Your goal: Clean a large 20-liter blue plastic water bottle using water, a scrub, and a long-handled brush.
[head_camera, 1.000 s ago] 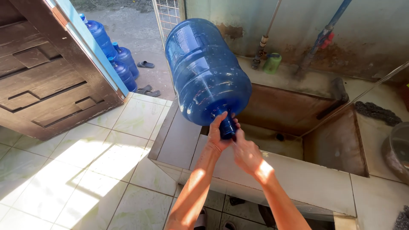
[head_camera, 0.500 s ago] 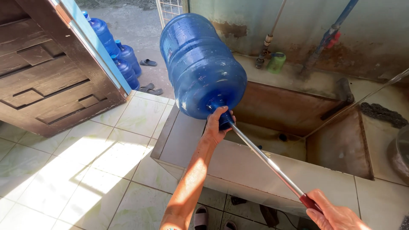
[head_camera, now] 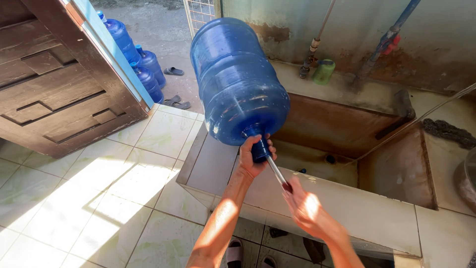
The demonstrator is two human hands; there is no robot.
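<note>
Left hand is wrapped tight around the neck of the big blue water jug, holding it tilted, mouth down and toward the person, over the near rim of the tiled wash basin. Right hand is closed on the handle end of a thin metal rod that runs up into the jug's mouth; right hand is motion-blurred. Judgement: the step in hand is scrubbing the jug's inside with the rod. The next stroke calls for a firm hold on the neck and the rod kept in line with the mouth. Three more blue jugs stand far left beyond the wooden door. A green cup sits on the far ledge.
</note>
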